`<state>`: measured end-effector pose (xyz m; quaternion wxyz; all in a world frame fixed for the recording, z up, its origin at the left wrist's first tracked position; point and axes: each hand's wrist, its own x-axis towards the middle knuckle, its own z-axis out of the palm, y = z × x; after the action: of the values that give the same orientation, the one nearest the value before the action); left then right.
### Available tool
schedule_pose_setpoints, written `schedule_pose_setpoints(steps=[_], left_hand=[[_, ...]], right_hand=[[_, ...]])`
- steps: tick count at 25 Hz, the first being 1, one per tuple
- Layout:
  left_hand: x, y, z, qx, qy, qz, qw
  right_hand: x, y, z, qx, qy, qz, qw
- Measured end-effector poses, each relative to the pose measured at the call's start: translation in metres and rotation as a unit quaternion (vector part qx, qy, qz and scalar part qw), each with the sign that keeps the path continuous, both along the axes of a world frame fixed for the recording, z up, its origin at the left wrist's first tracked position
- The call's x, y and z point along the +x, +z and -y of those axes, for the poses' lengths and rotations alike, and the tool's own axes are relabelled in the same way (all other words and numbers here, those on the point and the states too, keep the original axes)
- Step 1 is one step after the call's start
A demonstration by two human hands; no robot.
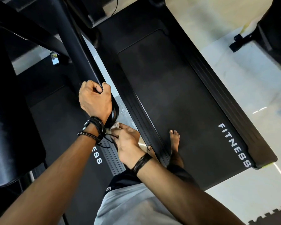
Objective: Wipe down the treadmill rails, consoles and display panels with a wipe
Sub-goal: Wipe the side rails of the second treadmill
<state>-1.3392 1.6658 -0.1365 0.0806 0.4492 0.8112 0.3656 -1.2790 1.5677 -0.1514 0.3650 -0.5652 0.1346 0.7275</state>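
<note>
A black treadmill handrail (76, 46) runs from the upper left down to a rounded end cap (114, 113) at the middle of the view. My left hand (95, 99) grips the rail just above that end, fingers curled round it. My right hand (127, 144) is directly below the end cap and pinches a small whitish wipe (114, 126) against the underside of the cap. Most of the wipe is hidden by my fingers and my left wrist.
The black treadmill belt (177, 103) marked FITNESS lies to the right, with my bare foot (174, 140) on it. A second treadmill deck (63, 127) lies at left under a large black upright (10, 127). Pale floor (243, 88) and another black machine (276, 34) are at right.
</note>
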Motion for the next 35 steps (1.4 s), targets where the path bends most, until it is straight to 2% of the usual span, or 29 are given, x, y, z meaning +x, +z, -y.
schedule_pose_setpoints(steps=[3, 6, 8, 11, 13, 15, 17, 19, 21, 23, 26, 30, 33, 35], left_hand=[[0.001, 0.0, 0.0, 0.007, -0.004, -0.001, 1.0], [0.003, 0.001, 0.001, 0.018, -0.004, -0.006, 1.0], [0.001, -0.001, 0.0, 0.008, -0.002, -0.009, 1.0], [0.0, 0.001, -0.001, 0.005, -0.006, -0.008, 1.0], [0.002, 0.001, 0.001, 0.021, -0.016, -0.015, 1.0], [0.002, 0.0, 0.001, 0.036, -0.028, -0.02, 0.999], [-0.001, -0.003, 0.0, 0.051, -0.032, -0.03, 0.998], [-0.003, -0.005, -0.002, 0.06, -0.029, -0.039, 0.997], [-0.002, -0.005, -0.003, 0.06, -0.027, -0.046, 0.997], [-0.002, -0.005, -0.003, 0.053, -0.023, -0.048, 0.997], [-0.003, -0.005, -0.003, 0.034, -0.021, -0.03, 0.999], [-0.005, -0.005, -0.005, 0.014, -0.008, -0.012, 1.0], [-0.002, -0.003, -0.003, 0.024, -0.001, -0.002, 1.0], [-0.001, -0.002, -0.003, 0.022, -0.006, -0.007, 1.0]], right_hand=[[-0.004, -0.014, -0.011, -0.023, -0.017, 0.026, 0.999], [0.005, -0.007, -0.003, 0.01, 0.02, 0.036, 0.999], [0.017, 0.004, -0.002, 0.078, 0.003, 0.05, 0.996], [0.019, -0.005, -0.026, 0.169, -0.013, 0.152, 0.974], [0.013, -0.02, -0.037, 0.148, 0.039, 0.18, 0.972], [0.009, -0.021, -0.015, 0.121, 0.084, 0.169, 0.974], [0.004, -0.008, 0.004, 0.159, 0.042, 0.185, 0.969], [0.002, -0.005, 0.0, 0.226, -0.023, 0.246, 0.942], [0.001, -0.014, -0.025, 0.265, -0.011, 0.281, 0.922], [0.002, -0.031, -0.044, 0.247, 0.027, 0.269, 0.931], [0.011, -0.025, -0.024, 0.238, 0.053, 0.23, 0.942], [0.022, -0.005, -0.022, 0.35, 0.03, 0.24, 0.905], [0.021, -0.032, -0.027, 0.321, 0.084, 0.256, 0.908], [0.02, -0.027, -0.003, 0.302, 0.099, 0.277, 0.907]])
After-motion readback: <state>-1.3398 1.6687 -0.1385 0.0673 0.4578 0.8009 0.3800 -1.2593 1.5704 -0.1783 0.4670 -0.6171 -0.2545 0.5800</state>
